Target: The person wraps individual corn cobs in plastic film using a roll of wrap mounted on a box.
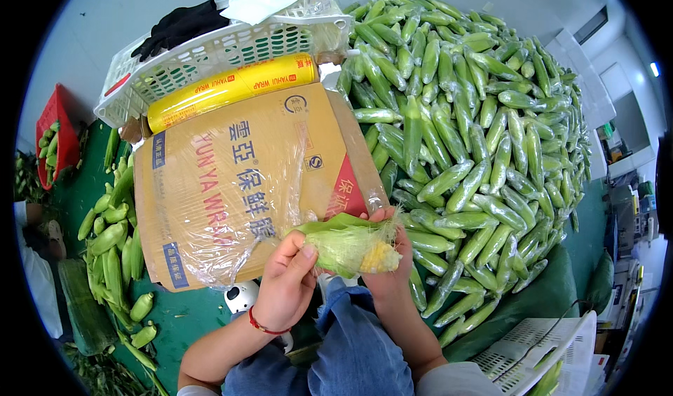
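Note:
An ear of corn [347, 246] lies between my two hands, its green husk partly opened so that yellow kernels and pale silk show at the right end. My left hand [292, 270] pinches the husk at the left end between thumb and fingers. Around the silk end curls my right hand [391, 259], its fingers partly hidden behind the ear. Just beyond the ear is a cardboard box [210, 185] with clear plastic film [231, 249] spread over its top. A yellow roll of plastic wrap [231, 91] sits along the box's far edge.
A large pile of film-wrapped corn [473, 149] rises at the right. Unwrapped ears [113, 238] lie on the green floor [179, 317] at the left. A white plastic basket [210, 44] behind the roll carries black gloves [181, 25]. Another white basket [531, 343] stands at lower right.

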A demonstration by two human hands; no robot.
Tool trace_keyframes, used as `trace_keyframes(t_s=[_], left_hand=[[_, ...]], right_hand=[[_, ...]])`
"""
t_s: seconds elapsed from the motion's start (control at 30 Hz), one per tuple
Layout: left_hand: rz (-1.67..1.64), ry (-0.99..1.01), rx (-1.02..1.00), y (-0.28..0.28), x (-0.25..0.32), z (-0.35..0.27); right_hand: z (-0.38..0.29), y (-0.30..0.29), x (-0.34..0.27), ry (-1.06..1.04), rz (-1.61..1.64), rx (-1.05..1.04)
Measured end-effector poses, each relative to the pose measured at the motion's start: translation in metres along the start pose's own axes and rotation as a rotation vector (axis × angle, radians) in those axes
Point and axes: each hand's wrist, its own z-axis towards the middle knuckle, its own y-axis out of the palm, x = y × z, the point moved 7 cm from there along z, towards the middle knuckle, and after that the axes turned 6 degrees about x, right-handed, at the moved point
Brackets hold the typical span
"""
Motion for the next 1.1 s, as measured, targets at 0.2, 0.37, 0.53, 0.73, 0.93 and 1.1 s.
trace_keyframes(t_s=[0.2,0.37,0.53,0.73,0.93,1.1], left_hand=[[0.489,0.349,-0.027,0.03,0.063,-0.029],[0.786,0.432,-0.046,0.073,0.115,-0.057],[1.591,0.861,-0.251,0.141,0.142,-0.124],[0.988,0.525,0.025,0.035,0.189,-0.077],[1.051,0.293,-0.292,0.016,0.11,-0.089],[1.272,0.436,-0.292,-0.019,0.097,-0.089]], right_hand=[[-0.013,0.07,0.013,-0.139,-0.159,-0.136],[-0.03,0.143,0.045,-0.434,-0.907,-0.475],[-0.042,0.191,0.07,-0.684,-1.671,-0.648],[-0.02,0.163,0.069,-0.233,-1.136,-0.317],[-0.015,0.127,0.088,0.027,-0.683,-0.077],[-0.005,0.126,0.044,-0.398,-0.785,-0.055]])
